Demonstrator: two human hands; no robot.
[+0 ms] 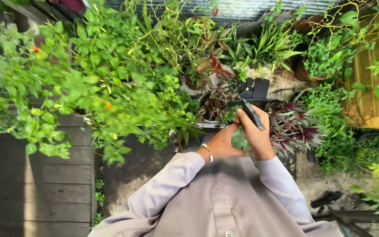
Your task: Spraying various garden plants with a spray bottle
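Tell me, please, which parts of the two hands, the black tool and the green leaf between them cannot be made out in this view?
- Head view: the green leaf is mostly covered by both hands; its shape and stem are hidden.
- The black tool: its lower end disappears inside the right hand, and its tip merges with dark pots behind.
- The left hand: its fingertips are hidden behind the leaf and the right hand.
- Both elbows are cut off by the bottom edge.

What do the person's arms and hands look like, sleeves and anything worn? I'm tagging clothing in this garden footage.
Both arms wear long, loose sleeves of pale grey cloth, matching a buttoned shirt front with a chest pocket. The left hand is bare, with a beaded white bracelet at the wrist. The right hand is bare; no ring, watch or glove shows.
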